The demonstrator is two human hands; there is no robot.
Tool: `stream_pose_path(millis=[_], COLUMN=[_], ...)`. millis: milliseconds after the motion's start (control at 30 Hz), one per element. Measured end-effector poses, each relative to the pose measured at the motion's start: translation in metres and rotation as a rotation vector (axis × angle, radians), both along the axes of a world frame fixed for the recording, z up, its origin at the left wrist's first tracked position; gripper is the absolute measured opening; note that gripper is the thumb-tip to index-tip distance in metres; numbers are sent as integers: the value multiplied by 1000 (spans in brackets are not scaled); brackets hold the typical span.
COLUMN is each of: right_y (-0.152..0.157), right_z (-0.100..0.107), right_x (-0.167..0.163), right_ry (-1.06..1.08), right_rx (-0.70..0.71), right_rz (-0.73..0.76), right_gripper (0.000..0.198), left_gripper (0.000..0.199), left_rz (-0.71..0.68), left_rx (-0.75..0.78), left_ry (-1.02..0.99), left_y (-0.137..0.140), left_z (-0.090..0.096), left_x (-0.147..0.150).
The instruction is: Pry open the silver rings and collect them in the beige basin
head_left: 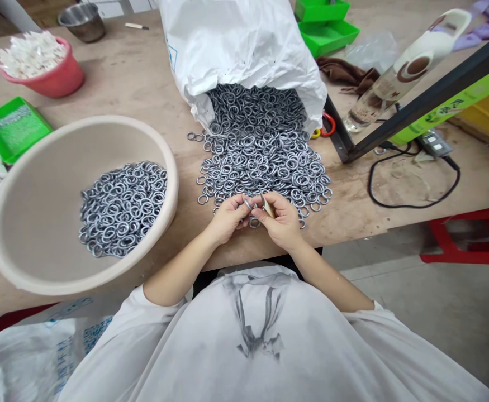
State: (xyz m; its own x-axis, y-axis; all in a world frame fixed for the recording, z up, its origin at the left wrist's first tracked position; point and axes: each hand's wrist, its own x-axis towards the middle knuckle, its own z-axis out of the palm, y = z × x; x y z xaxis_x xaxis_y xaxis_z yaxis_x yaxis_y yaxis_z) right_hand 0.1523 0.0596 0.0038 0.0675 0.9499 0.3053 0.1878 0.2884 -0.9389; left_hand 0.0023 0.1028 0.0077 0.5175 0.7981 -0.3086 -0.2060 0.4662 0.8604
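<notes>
In front of my body, my left hand (pixel 228 220) pinches a grey ring (pixel 248 204) between thumb and fingers. Close beside it, my right hand (pixel 285 224) is closed around a small knife (pixel 269 209) with a pale handle, its dark blade pointing up; the fingers hide part of it. Both hands are over the near edge of a heap of grey rings (pixel 265 162), which spills from a white sack (pixel 244 44) lying open towards me. To the left, a large beige basin (pixel 34 206) holds many similar rings (pixel 124 206).
A green tray (pixel 38 131) and a red bowl (pixel 68 78) of white pieces stand at left, with a metal bowl (pixel 82 22) behind. At right are a black metal frame (pixel 428 95), a bottle (pixel 370 100), a black cable (pixel 412 206) and a red stool (pixel 470 237).
</notes>
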Motion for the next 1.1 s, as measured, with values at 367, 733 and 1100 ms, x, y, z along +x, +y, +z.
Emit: stream_pose_path(millis=[367, 733, 1100], right_y=[0, 4, 3], right_z=[-2, 3, 2], right_x=[-1, 4, 10], right_ry=[257, 406, 363], right_rx=[-222, -339, -315], right_rz=[27, 102, 98], right_gripper=[36, 34, 24], left_gripper=[50, 49, 46], left_rz=[24, -31, -80], left_rx=[-1, 83, 136], left_ry=[-6, 23, 64], left_y=[1, 2, 0], left_z=[5, -4, 2], left_x=[-3, -3, -2])
